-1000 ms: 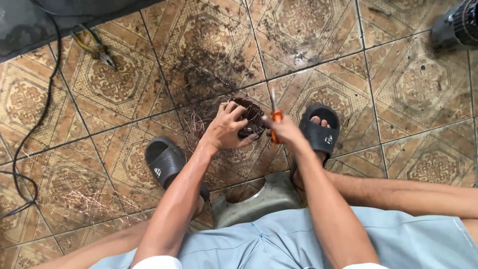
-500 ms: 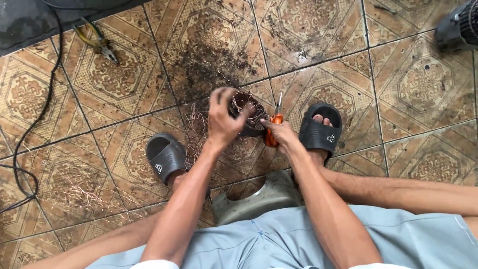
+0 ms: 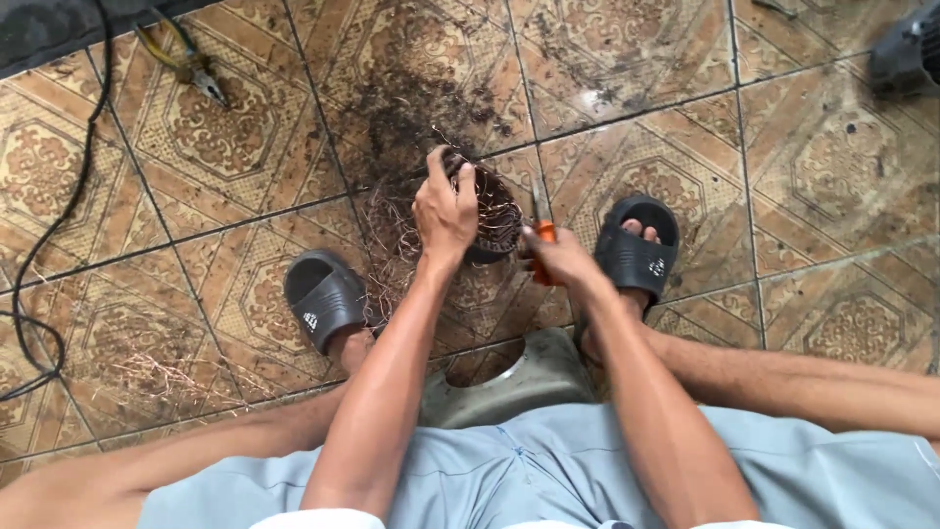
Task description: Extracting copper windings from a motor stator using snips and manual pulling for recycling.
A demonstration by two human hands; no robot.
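Left hand [image 3: 446, 211]: clamped on the coil [image 3: 490, 211]
Right hand [image 3: 558, 260]: gripping an orange-handled tool [image 3: 543, 235] beside the coil
Pliers [image 3: 191, 69]: on tiles, well apart

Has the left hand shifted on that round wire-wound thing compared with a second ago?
Yes. The left hand has slid up over the top of the wire-wound coil, away from the left sandal.

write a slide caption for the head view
Left hand grips a round wire-wound coil; right hand holds an orange-handled tool against it.
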